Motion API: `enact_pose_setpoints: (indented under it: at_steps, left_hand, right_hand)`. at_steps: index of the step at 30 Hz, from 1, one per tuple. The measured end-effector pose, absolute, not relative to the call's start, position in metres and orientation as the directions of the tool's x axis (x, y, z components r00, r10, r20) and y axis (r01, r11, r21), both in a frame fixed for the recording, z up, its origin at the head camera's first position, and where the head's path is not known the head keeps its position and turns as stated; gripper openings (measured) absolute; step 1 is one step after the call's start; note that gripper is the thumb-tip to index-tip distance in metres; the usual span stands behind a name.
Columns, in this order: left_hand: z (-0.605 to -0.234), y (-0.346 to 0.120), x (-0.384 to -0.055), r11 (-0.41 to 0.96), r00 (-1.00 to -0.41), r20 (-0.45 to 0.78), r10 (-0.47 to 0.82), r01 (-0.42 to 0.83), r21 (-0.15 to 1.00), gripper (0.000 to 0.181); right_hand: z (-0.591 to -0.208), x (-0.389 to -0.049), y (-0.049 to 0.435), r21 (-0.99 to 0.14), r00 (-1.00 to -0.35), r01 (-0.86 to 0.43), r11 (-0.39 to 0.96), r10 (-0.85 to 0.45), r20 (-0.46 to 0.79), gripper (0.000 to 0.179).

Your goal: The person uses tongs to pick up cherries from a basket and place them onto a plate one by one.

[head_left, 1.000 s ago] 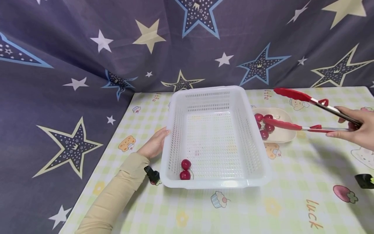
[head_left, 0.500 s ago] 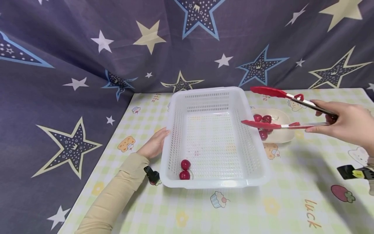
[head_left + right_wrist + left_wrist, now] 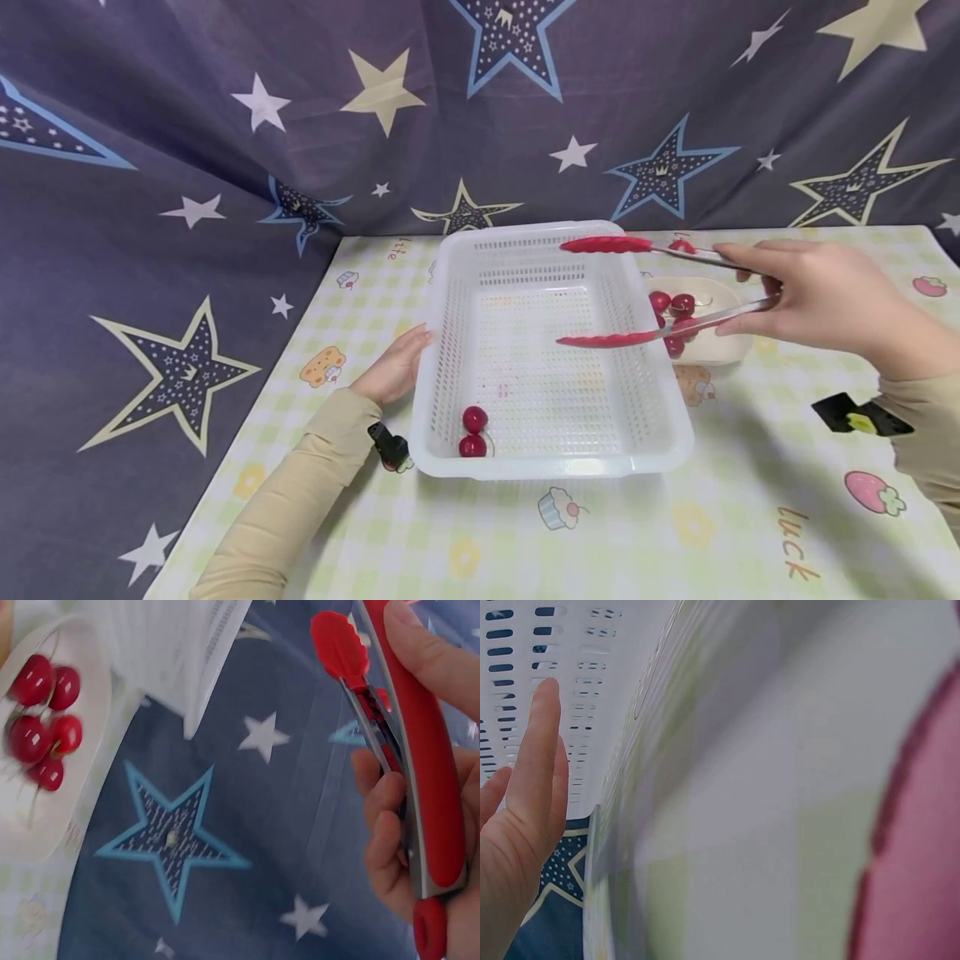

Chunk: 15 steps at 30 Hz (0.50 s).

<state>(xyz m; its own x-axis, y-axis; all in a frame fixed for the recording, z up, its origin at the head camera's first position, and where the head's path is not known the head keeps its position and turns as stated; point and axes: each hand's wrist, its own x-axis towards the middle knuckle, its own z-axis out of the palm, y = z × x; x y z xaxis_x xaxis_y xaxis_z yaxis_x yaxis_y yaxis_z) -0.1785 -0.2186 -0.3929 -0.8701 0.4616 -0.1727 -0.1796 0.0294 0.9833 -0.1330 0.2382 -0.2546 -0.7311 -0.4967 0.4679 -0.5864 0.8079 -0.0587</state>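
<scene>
My right hand [image 3: 832, 304] grips a pair of red-tipped metal tongs [image 3: 609, 244], its thumb on one arm and fingers curled on the other in the right wrist view. The tongs' arms are spread, with nothing between their tips, over the right part of a white perforated plastic basket [image 3: 551, 468]. Against the basket's left wall my left hand [image 3: 395, 367] rests with fingers extended, as the left wrist view also shows. Two red cherries [image 3: 475, 419] lie in the basket's near left corner. Several more cherries [image 3: 31, 740] sit in a cream oval dish [image 3: 726, 346] right of the basket.
A checked tablecloth [image 3: 622, 550] with printed pictures covers the table. Behind it and to the left hangs a dark blue star-patterned cloth [image 3: 315, 100]. The basket's right rim partly overlaps the dish in the head view.
My right hand has carried the spread tongs leftward from above the dish to over the basket. My left hand and the cherries stay where they were.
</scene>
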Motion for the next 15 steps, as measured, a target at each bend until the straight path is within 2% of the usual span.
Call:
enact_pose_setpoints:
  at_steps: [7, 15]
  left_hand:
    - [-0.392, -0.219, -0.177, 0.026, -0.879, -0.182, 0.441, -0.190, 0.981, 0.058]
    - [-0.392, -0.218, -0.178, -0.002, -0.879, -0.180, 0.442, -0.202, 0.979, 0.057]
  right_hand:
    - [-0.242, -0.138, 0.194, -0.004, -0.678, -0.670, 0.742, -0.610, 0.411, 0.079]
    - [-0.228, -0.141, 0.152, 0.015, -0.731, -0.654, 0.756, -0.638, 0.241, 0.068]
